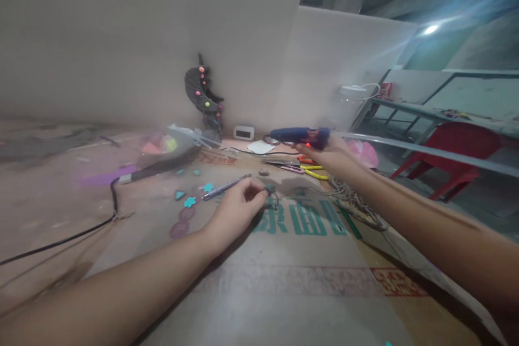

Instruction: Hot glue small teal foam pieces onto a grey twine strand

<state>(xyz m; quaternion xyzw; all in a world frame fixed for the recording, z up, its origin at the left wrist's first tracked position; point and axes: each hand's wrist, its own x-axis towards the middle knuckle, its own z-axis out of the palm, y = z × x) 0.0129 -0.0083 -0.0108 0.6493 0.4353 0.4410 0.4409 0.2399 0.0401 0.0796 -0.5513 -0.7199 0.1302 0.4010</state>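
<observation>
My right hand [330,152] grips a dark blue hot glue gun [298,135] with its nozzle toward the left. A red light glows on its underside, and a long translucent glue stick [421,148] sticks out behind. Lower and to the left, my left hand [243,203] is closed in a pinch above the printed cardboard [284,286]. A small dark thing with a thin curled strand shows at its fingertips, too blurred to name. Beside that hand lie a pen [225,187] and small teal flower shapes [190,202].
Yellow-handled pliers [316,174] and a bundle of cord [360,208] lie under my right arm. At the back stand a small white clock [244,133] and a dark crescent ornament [198,89] with coloured balls. A black cable [60,242] runs along the left; a red chair [458,151] stands right.
</observation>
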